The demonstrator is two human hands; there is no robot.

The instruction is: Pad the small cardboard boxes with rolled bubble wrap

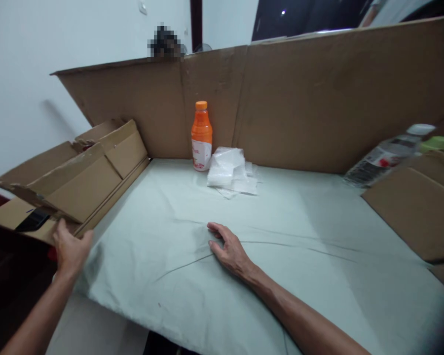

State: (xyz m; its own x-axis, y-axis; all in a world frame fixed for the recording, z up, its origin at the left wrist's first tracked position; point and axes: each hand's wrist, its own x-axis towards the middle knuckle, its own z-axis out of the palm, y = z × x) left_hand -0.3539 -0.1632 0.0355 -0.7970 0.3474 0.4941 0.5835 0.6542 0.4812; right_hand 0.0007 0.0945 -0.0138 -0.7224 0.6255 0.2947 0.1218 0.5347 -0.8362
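Note:
My left hand [70,249] is at the near end of a long open-topped cardboard box [81,185] along the table's left side. Its fingertips touch the cardboard, with the thumb spread away from them; the grip does not look closed. My right hand [229,249] rests on the pale green cloth [192,296], fingers loosely bent and apart, nothing in them. Beyond it stand an orange bottle [202,138] with a white label and, beside that, a small heap of clear plastic bags [229,170].
A tall cardboard wall [318,98] runs along the back. On the right, a clear plastic bottle [388,155] leans by another cardboard box [410,212]. A dark flat object [32,220] lies left of my left hand. A person's head [166,43] shows behind the wall.

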